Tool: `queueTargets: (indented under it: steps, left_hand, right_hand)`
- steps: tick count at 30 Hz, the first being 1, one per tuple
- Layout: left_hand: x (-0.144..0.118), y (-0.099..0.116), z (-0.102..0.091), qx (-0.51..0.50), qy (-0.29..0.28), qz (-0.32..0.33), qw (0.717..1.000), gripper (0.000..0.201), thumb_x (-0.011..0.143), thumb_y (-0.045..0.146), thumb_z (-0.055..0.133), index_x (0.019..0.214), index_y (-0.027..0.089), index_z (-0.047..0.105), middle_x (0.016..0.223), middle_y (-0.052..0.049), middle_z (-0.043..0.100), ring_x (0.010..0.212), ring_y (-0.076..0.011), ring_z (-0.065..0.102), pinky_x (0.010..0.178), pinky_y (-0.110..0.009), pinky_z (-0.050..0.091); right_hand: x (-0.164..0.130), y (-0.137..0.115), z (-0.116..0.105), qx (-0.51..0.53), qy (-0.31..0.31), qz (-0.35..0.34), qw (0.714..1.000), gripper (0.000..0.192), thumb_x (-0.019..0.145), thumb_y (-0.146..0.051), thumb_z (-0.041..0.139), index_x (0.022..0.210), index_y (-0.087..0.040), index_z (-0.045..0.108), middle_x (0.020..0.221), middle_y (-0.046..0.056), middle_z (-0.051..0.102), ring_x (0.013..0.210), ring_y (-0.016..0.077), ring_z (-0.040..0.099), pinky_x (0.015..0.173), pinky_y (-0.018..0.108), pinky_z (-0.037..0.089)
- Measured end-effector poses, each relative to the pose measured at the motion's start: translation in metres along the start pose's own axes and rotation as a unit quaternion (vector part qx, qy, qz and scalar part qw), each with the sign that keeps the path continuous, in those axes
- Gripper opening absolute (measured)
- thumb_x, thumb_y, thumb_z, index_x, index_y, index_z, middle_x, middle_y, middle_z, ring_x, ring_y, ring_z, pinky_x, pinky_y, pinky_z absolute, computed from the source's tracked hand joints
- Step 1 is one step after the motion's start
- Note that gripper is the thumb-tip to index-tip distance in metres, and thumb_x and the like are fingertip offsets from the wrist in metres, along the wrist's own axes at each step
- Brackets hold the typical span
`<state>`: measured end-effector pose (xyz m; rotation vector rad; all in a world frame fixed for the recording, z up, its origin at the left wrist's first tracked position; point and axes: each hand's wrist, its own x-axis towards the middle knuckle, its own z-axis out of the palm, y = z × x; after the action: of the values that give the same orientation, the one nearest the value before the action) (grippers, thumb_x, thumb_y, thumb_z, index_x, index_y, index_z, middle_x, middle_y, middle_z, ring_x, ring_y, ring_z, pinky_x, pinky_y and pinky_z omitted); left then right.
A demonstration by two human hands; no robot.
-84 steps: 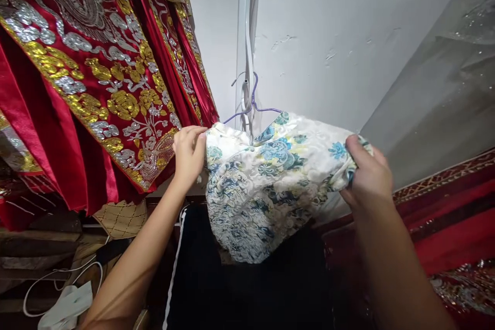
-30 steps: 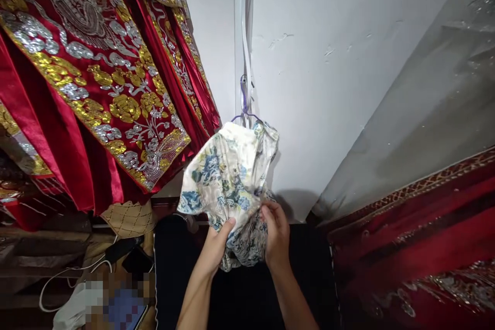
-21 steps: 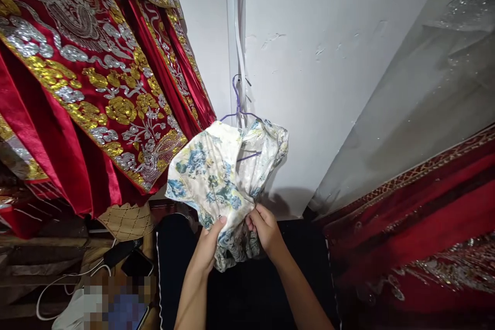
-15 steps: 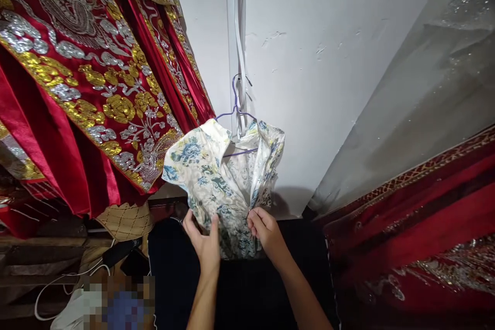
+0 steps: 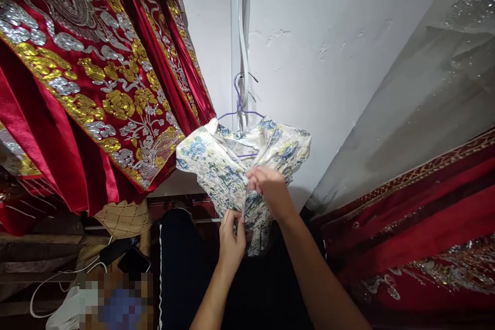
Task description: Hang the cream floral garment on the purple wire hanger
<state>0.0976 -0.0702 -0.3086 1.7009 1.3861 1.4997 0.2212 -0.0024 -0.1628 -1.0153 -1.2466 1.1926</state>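
A short-sleeved floral garment (image 5: 216, 165), cream with blue and yellow flowers, hangs on a purple hanger (image 5: 238, 105). Its neckline is open in a V, and the front edges meet lower down. My left hand (image 5: 233, 234) pinches the front edge low on the garment. Higher up, my right hand (image 5: 266, 183) has its fingers pressed together at the bottom of the V. It is slightly blurred and hides what lies between the fingertips, though they appear to grip the front edge.
Red embroidered clothing (image 5: 116, 82) with gold and silver sequins hangs at left. A white strap (image 5: 243, 36) runs down the white wall (image 5: 317, 51). Sheer covered fabric (image 5: 417, 103) and red cloth (image 5: 425, 206) are at right. A phone (image 5: 133, 260) and cable lie lower left.
My left hand has moved right from the garment's side to its front edge and closed. My right hand has risen to the V. The garment now hangs wider, its right shoulder spread out.
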Motion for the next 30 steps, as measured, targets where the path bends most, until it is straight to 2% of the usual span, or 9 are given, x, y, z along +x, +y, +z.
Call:
queueTargets:
  steps: [4, 7, 11, 13, 15, 21, 24, 27, 30]
  left_hand:
    - [0.0, -0.005, 0.004, 0.005, -0.046, 0.005, 0.999, 0.016, 0.101, 0.025, 0.045, 0.087, 0.02, 0.051, 0.088, -0.005, 0.054, 0.085, -0.0188, 0.055, 0.079, -0.03, 0.043]
    - [0.013, 0.004, 0.0, -0.004, -0.102, 0.016, 0.995, 0.014, 0.1, 0.025, 0.047, 0.089, 0.02, 0.054, 0.089, -0.005, 0.057, 0.086, -0.0188, 0.057, 0.08, -0.031, 0.045]
    - [0.067, 0.044, -0.023, -0.04, -0.041, 0.043, 0.997, 0.016, 0.098, 0.028, 0.056, 0.111, 0.021, 0.061, 0.1, -0.007, 0.064, 0.092, -0.019, 0.061, 0.084, -0.033, 0.049]
    - [0.105, 0.074, -0.039, -0.075, 0.054, 0.111, 0.99, 0.032, 0.099, 0.031, 0.055, 0.13, 0.023, 0.056, 0.105, -0.008, 0.064, 0.091, -0.0179, 0.061, 0.085, -0.033, 0.05]
    - [0.142, 0.106, -0.053, -0.054, 0.086, 0.184, 0.978, 0.038, 0.101, 0.031, 0.052, 0.139, 0.025, 0.052, 0.107, -0.007, 0.065, 0.093, -0.018, 0.062, 0.088, -0.034, 0.05]
    - [0.191, 0.158, -0.065, 0.115, 0.057, 0.305, 0.944, 0.015, 0.101, 0.024, 0.052, 0.094, 0.019, 0.064, 0.095, -0.007, 0.064, 0.092, -0.0189, 0.06, 0.085, -0.034, 0.048]
    - [0.193, 0.153, -0.083, 0.077, 0.138, 0.279, 0.947, 0.015, 0.101, 0.024, 0.052, 0.096, 0.018, 0.063, 0.096, -0.006, 0.064, 0.094, -0.0174, 0.06, 0.086, -0.032, 0.047]
    - [0.196, 0.123, -0.124, -0.065, 0.234, 0.18, 0.953, 0.017, 0.101, 0.031, 0.053, 0.098, 0.017, 0.063, 0.098, -0.004, 0.064, 0.095, -0.0151, 0.06, 0.09, -0.031, 0.049]
    - [0.186, 0.071, -0.16, -0.154, 0.202, 0.093, 0.963, 0.028, 0.106, 0.036, 0.037, 0.101, 0.016, 0.056, 0.097, -0.006, 0.066, 0.091, -0.0147, 0.063, 0.089, -0.036, 0.054]
  right_hand:
    - [0.049, -0.067, 0.016, 0.053, -0.002, -0.085, 0.995, 0.019, 0.085, -0.028, 0.061, 0.075, -0.013, 0.067, 0.06, 0.001, 0.062, 0.044, 0.0049, 0.036, 0.042, 0.019, 0.024]
    - [0.054, -0.088, 0.023, 0.041, 0.002, -0.126, 0.991, 0.017, 0.085, -0.023, 0.057, 0.075, -0.013, 0.067, 0.057, 0.0, 0.061, 0.042, 0.0043, 0.035, 0.041, 0.019, 0.022]
    - [0.039, -0.082, 0.019, -0.015, -0.011, -0.155, 0.988, 0.016, 0.085, -0.019, 0.056, 0.076, -0.013, 0.067, 0.056, 0.0, 0.062, 0.044, 0.006, 0.041, 0.044, 0.019, 0.028]
    - [0.032, -0.081, 0.016, -0.031, -0.008, -0.168, 0.985, 0.017, 0.085, -0.019, 0.056, 0.074, -0.014, 0.067, 0.055, -0.001, 0.061, 0.045, 0.0067, 0.043, 0.045, 0.02, 0.03]
    - [0.03, -0.082, 0.016, -0.034, -0.007, -0.185, 0.982, 0.018, 0.085, -0.02, 0.056, 0.072, -0.014, 0.066, 0.053, -0.001, 0.06, 0.045, 0.0071, 0.044, 0.047, 0.021, 0.031]
    - [0.051, -0.057, 0.015, -0.052, 0.012, -0.196, 0.979, 0.019, 0.084, -0.031, 0.059, 0.072, -0.017, 0.064, 0.053, -0.003, 0.056, 0.049, 0.0104, 0.047, 0.05, 0.024, 0.033]
    - [0.058, -0.014, 0.009, -0.123, 0.045, -0.142, 0.981, 0.022, 0.08, -0.034, 0.061, 0.066, -0.018, 0.061, 0.051, -0.004, 0.049, 0.048, 0.0109, 0.042, 0.049, 0.025, 0.028]
    - [0.043, 0.027, 0.003, -0.125, 0.035, -0.083, 0.988, 0.026, 0.08, -0.037, 0.06, 0.061, -0.019, 0.057, 0.049, -0.005, 0.042, 0.048, 0.0103, 0.034, 0.048, 0.026, 0.023]
    - [0.008, 0.053, 0.0, -0.075, 0.017, -0.045, 0.996, 0.027, 0.082, -0.036, 0.057, 0.06, -0.02, 0.056, 0.049, -0.004, 0.041, 0.049, 0.0113, 0.035, 0.049, 0.027, 0.025]
